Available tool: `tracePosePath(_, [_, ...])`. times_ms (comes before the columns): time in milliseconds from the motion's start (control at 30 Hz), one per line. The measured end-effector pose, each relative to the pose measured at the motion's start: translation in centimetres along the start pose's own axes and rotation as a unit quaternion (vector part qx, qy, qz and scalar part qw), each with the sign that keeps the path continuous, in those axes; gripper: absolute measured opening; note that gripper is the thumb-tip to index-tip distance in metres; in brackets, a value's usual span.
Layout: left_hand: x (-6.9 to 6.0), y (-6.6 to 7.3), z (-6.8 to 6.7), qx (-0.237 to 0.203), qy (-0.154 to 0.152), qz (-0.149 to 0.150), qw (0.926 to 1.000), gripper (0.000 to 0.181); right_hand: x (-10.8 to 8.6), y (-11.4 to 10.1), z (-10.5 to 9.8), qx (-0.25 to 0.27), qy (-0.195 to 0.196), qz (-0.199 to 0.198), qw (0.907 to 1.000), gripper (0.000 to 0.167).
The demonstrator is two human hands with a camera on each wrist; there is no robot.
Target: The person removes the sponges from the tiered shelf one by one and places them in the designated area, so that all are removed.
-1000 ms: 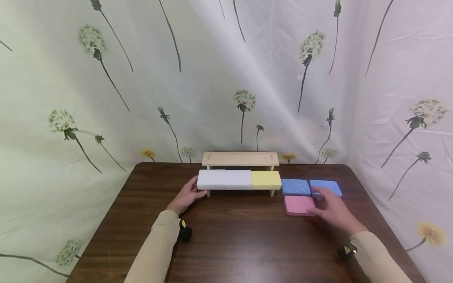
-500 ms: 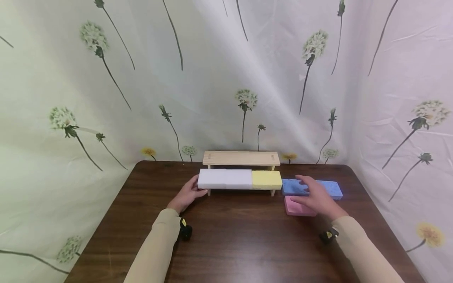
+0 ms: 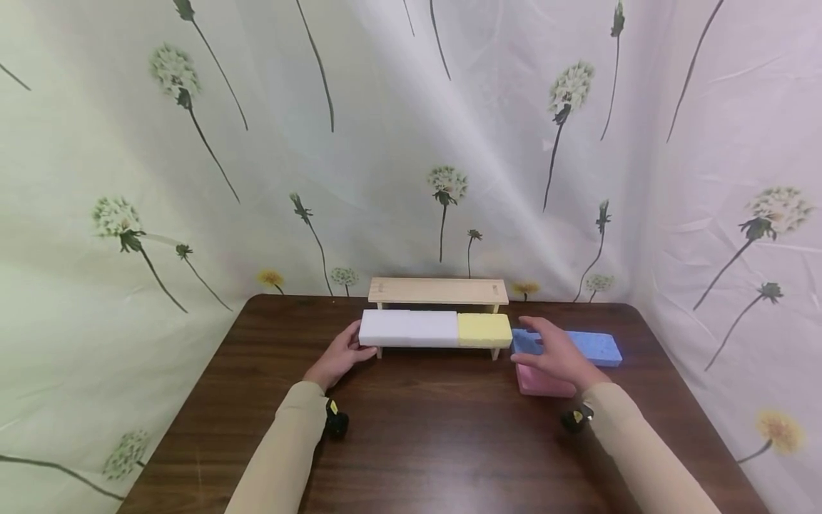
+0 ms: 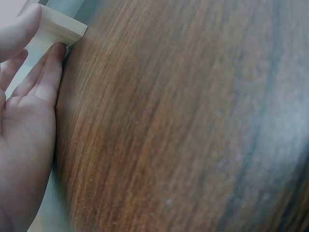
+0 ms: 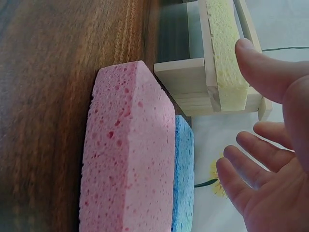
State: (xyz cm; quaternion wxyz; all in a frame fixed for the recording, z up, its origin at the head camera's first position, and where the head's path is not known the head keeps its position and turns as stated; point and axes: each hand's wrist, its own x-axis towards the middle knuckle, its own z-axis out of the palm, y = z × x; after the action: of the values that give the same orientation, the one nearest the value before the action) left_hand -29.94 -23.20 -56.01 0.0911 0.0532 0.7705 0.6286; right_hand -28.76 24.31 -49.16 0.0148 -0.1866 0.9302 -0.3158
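Bumping the yellow sponge with the wide, empty right hand could knock it off the wooden shelf the loose left hand touches.

From the bottom edge of the head view, the left arm slants up to the left hand, left of centre, its fingers fairly straight. The right arm angles up leftward to the right hand, right of centre, its thumb and fingers apart.
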Motion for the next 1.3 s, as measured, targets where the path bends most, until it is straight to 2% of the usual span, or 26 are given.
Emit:
tracePosePath(267, [-0.2,0.1,-0.2,0.008,0.004,-0.007,0.9999,0.081,1.4,-0.9,0.5,-0.007,-0.030,0.018,0.9994,0.094])
tracePosePath(500, [-0.3,0.2,-0.3,0.005,0.005,-0.008,0.9999,0.081,2.5,-1.3,0.7,-0.011,-0.036,0.022,0.9990,0.095])
tracePosePath(700, [-0.1,0.3,-0.4,0.015,0.002,-0.001,0.9999,0.081,2.7,-1.5,0.9,0.001,-0.043,0.038,0.9984,0.097])
tracePosePath(900, [0.1,0.2,-0.5,0.016,0.001,0.000,0.9999,0.080,3.1,-1.5,1.1,-0.004,-0.043,0.033,0.9986,0.098])
tracePosePath(1167, [-0.1,0.2,-0.3,0.019,0.006,-0.006,0.9998,0.081,3.1,-1.2,1.6,0.015,-0.047,0.058,0.9971,0.095])
tracePosePath(1300, [-0.2,0.2,-0.1,0.011,0.002,-0.005,0.9999,0.081,3.1,-1.1,1.8,0.017,-0.047,0.057,0.9971,0.095])
